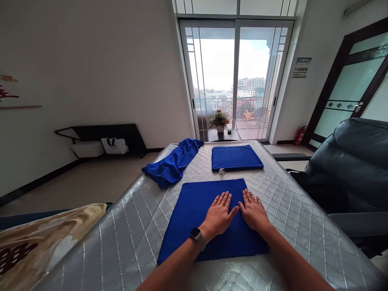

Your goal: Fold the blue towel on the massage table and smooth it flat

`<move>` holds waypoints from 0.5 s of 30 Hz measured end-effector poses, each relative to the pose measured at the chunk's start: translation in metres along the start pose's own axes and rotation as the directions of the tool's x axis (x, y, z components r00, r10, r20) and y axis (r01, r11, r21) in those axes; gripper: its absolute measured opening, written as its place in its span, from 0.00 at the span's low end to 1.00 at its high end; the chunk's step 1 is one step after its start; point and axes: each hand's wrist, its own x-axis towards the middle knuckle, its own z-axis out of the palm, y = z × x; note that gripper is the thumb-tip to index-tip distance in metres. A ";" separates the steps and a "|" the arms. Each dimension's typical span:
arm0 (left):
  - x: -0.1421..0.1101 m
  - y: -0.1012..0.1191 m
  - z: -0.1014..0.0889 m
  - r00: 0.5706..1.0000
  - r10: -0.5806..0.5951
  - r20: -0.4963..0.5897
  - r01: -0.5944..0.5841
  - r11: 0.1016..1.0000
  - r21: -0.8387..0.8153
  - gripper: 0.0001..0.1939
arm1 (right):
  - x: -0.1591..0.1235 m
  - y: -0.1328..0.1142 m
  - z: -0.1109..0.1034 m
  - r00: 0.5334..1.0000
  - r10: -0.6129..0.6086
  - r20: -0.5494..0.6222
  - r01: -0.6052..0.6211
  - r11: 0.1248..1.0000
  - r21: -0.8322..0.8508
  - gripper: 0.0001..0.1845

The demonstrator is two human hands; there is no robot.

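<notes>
Daylight reaches me through sliding glass doors (236, 81) at twelve o'clock, a potted plant (220, 129) on a small dark table (209, 135) before them. At ten, a white tote bag (115, 146) sits on a low black rack (109, 135) against the plain pale wall (106, 60). At two I see a dark-framed glass door (345, 89), a red fire extinguisher (300, 136) by it, beyond a dark padded armchair (354, 161).

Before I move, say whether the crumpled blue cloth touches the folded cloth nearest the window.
Apart. The head view shows a strip of silver cover between the crumpled cloth and the folded cloth.
</notes>
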 end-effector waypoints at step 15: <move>-0.072 -0.153 -0.009 0.941 -0.321 -0.108 0.330 0.941 0.075 0.41 | 0.006 0.007 0.014 1.000 -0.002 -0.024 0.002 1.000 -0.011 0.37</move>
